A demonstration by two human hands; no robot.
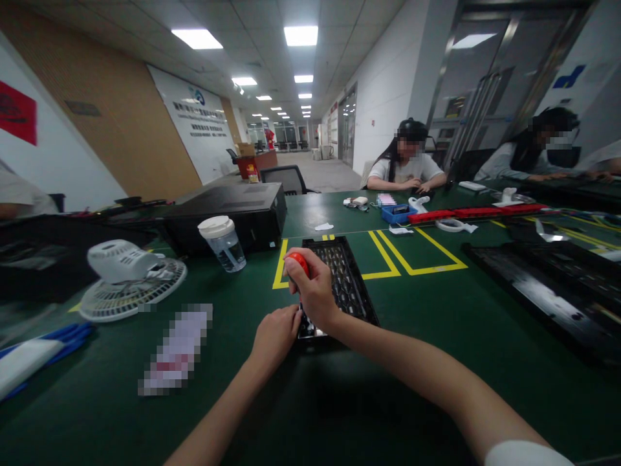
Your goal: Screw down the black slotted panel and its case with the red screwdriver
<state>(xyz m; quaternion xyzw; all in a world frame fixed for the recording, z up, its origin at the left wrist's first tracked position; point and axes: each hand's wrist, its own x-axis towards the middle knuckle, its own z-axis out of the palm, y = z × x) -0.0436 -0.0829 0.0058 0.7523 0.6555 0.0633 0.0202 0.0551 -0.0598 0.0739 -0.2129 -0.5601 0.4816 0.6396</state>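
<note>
Squarely mid-desk (436,336) lies a black tray (350,285), its long axis running near to far. The right hand (316,292) is clenched round a red-capped tool (297,261) held upright over the tray's left edge, cap up, lower end hidden in the fist. The left hand (275,334), fingers curled, touches the tray's near-left corner, though I cannot tell whether it grips anything; a fan (130,279) and cup (223,243) stand to the left.

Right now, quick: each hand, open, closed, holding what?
Left hand: fingers curled against the black gridded plastic tray; grip unclear.
Right hand: closed on a red round-topped tool handle.
</note>
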